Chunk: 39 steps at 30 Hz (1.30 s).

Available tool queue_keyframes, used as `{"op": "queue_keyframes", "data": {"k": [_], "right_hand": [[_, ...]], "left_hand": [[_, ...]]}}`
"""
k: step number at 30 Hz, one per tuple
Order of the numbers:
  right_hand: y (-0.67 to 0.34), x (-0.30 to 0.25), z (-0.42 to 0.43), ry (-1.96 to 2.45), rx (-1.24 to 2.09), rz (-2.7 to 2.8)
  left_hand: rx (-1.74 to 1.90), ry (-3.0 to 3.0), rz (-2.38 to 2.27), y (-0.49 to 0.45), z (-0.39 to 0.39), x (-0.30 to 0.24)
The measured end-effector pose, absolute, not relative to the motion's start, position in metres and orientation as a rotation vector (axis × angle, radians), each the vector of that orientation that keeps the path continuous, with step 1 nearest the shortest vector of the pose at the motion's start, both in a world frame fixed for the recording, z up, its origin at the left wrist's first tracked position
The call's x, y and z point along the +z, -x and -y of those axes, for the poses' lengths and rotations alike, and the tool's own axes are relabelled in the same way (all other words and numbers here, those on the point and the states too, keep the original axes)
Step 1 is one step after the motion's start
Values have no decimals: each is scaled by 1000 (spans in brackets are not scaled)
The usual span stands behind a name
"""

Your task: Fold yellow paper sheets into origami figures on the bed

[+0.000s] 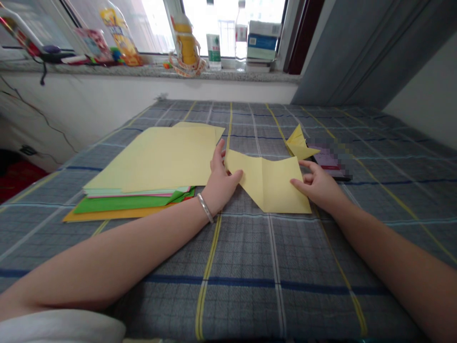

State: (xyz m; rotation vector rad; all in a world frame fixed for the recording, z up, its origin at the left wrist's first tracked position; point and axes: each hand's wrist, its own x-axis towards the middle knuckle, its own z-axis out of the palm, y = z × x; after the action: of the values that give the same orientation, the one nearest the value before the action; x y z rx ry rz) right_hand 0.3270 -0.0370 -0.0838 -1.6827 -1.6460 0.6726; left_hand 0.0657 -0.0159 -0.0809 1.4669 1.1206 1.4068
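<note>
At ten o'clock, a stack of coloured paper (pixel 150 162) sits on a checked bedspread (pixel 250 267), with yellow sheets on top and green and orange showing beneath. The left hand (pixel 221 183), a silver bangle (pixel 205 207) at its wrist, lies spread, its fingers (pixel 233 177) on the left edge of a creased yellow sheet (pixel 269 183) at twelve o'clock. The right hand (pixel 317 186) curves against that sheet's right edge, though whether it pinches is hard to tell. The soft bedspread could let the sheet slip or a crease wander, and a lifted edge could catch the stack. At one o'clock, a folded yellow paper piece (pixel 300 145) lies just beside a dark flat object (pixel 330 159) – pixelated, so it can't be identified.
</note>
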Motion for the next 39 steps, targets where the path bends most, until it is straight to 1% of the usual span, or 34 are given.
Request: {"op": "queue_keyframes", "data": {"k": [3,5,10,14,20,25,31,34,39], "right_hand": [[-328,-84,37,1708,569,1737],[-328,-84,38,1699,556,1769],[-326,-81,42,1657,460,1880],[-326,-78,43,1692,404,1928],[-333,-75,44,1686,404,2046],[-346,-80,39,1360,198,2301],[-355,-82,39,1275,78,2391],[-353,-77,42,1165,98,2428],[-347,-70,45,1002,252,2537]], "left_hand": [[1373,-1879,-1264,-62,18,-77],[1243,-2141,-1238,-62,23,-74],[742,-2527,-893,-62,32,-72],[553,-2612,-678,-59,32,-72],[496,-2668,-599,-53,19,-71],[509,-2622,-549,-50,14,-70],[522,-2611,-459,-51,16,-67],[534,-2595,-472,-50,15,-68],[556,-2523,-491,-50,14,-71]]}}
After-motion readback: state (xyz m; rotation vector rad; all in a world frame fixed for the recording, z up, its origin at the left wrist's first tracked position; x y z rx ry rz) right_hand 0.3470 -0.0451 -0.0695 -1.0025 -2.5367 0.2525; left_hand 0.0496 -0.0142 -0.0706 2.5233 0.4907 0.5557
